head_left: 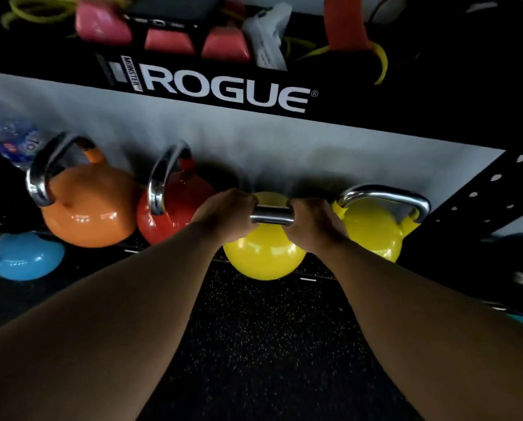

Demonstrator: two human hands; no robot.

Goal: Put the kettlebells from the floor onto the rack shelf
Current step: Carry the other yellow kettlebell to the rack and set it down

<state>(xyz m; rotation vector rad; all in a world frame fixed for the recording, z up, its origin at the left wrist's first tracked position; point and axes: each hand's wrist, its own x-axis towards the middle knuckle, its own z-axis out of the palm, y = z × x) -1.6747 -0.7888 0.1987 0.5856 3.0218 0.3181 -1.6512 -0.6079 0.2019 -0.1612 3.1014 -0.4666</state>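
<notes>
A yellow kettlebell (263,256) with a steel handle hangs at the front edge of the low rack shelf (318,279). My left hand (227,214) and my right hand (313,223) both grip its handle, one at each end. Whether its base rests on the shelf I cannot tell. On the shelf stand a second yellow kettlebell (372,229) to the right, a red kettlebell (175,208) and an orange kettlebell (90,205) to the left. A blue kettlebell (23,256) sits lower at the far left.
A black upper rack beam (224,86) marked ROGUE crosses above, with pink weights (169,41), bands and a white shoe on top. A perforated black upright (482,202) stands at right. A water bottle (8,135) lies at left. Black speckled rubber floor (269,344) lies below.
</notes>
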